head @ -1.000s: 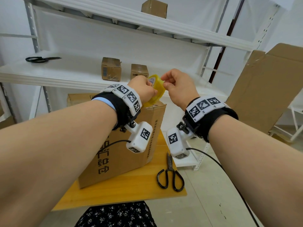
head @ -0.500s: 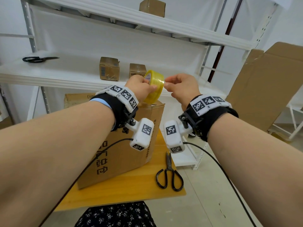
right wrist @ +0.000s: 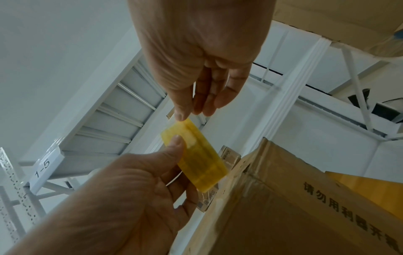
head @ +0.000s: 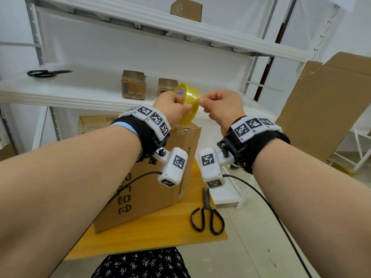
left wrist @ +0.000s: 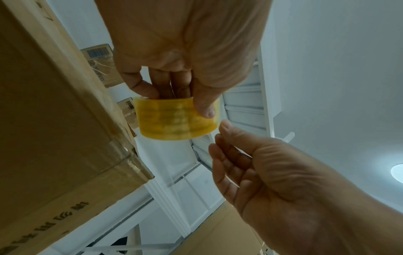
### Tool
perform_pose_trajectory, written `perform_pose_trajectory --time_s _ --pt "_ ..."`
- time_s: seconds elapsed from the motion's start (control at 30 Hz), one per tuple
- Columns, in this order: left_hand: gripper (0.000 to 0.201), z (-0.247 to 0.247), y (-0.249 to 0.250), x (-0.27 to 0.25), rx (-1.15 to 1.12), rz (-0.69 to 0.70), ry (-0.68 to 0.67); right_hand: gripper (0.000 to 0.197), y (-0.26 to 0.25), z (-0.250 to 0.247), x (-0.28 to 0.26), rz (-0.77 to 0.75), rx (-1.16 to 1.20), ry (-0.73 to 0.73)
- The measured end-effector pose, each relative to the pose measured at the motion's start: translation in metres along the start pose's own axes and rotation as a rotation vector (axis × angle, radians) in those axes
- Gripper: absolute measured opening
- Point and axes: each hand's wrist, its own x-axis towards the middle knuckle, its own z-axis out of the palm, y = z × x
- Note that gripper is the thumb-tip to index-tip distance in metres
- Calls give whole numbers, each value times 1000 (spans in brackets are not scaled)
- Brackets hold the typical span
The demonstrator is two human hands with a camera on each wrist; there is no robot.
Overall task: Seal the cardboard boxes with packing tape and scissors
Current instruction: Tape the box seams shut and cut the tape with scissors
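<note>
Since the earlier head frames both hands had risen a little, carrying the roll of yellow packing tape (head: 187, 105) higher above the box, and the right hand had drawn in until its fingertips met the roll's outer face

The roll sat in the left hand (head: 172, 109), whose thumb lay curled over the outer winding while its fingers reached into the core, as the left wrist view showed. The right hand (head: 221, 108) was just beside it, thumb and forefinger tips touching or almost touching the tape's edge nearest that hand, the other fingers loosely curled and holding nothing. No free tail of tape could be seen, so I judge the step in hand to be finding and lifting the tape's end.

To do that well, the left hand should probably turn the roll slowly while a right fingernail feels across the winding for the ridge of the end. Once the end was found, a corner should be peeled up first, then the full width, so the film would not split lengthways.

Below the left hand stood the large cardboard box (head: 152, 189), on a yellow wooden table (head: 160, 235). Black scissors (head: 207, 215) lay on that table below the right hand, within reach for the cut. Beyond both hands a white shelf (head: 80, 91) held two small cardboard boxes (head: 133, 87) and a second pair of scissors (head: 47, 73), far off the left hand's outer side
</note>
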Motion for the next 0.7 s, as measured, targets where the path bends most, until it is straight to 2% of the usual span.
perform_pose_trajectory --time_s 0.17,0.3,0.47,0.57,0.7 --pt "23 2 -1 1 99 55 21 19 1 -4 1 141 220 0" --pt "21 3 1 0 186 127 10 17 3 -7 -2 263 360 -45" --pt "22 1 -4 3 231 79 -28 9 -2 -7 0 207 409 -33" --pt "22 -1 -15 2 180 5 1 8 -7 -15 5 160 396 18" --pt "21 -5 -13 0 48 -14 9 10 -1 -19 4 297 307 8"
